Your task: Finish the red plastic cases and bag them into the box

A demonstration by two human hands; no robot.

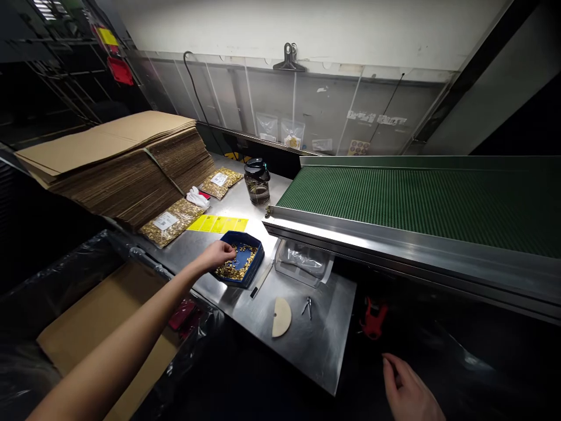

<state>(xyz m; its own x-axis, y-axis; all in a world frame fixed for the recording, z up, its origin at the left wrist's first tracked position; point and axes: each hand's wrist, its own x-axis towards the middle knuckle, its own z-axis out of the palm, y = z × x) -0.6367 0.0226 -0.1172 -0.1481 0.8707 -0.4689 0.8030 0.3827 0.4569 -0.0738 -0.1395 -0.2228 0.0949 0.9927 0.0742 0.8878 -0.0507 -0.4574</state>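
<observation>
My left hand reaches over a dark blue tray with small gold-coloured metal pieces scattered on its floor. Its fingers are pinched together above the pieces; whatever is between them is too small or hidden. At the lower right, my right hand is held off the table's edge, thumb and forefinger brought together. Nothing can be made out in that pinch. Right of the tray lie a thin white tool with a black end, a pale half-round disc and small metal nippers.
A green conveyor belt runs to the right. Cardboard sheets are stacked at left, near bags of gold pieces, a dark-lidded jar and yellow labels. A clear plastic container sits under the conveyor; a red tool hangs nearby.
</observation>
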